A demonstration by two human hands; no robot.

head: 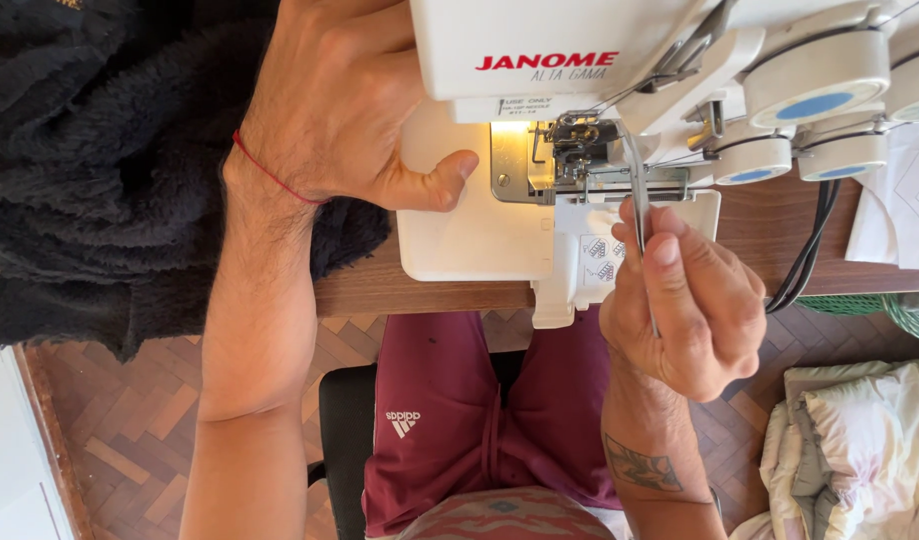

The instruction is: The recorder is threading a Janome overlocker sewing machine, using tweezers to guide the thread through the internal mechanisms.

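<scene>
Right hand (685, 305) pinches tweezers (641, 205); tips hidden; left hand (345, 100) partly cropped.

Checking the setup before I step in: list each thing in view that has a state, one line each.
Sewing machine: on the table, work light lit.
Tweezers: pinched shut, tip at the needle area.
Right hand: fingers closed on the tweezers.
Left hand: resting on the machine, thumb out, holding nothing.
Black fleece fabric: bunched at the machine's left.
Thread dials: setting unreadable.

red wrist string (270, 172), forearm tattoo (640, 467), maroon shorts (450, 420)
</scene>
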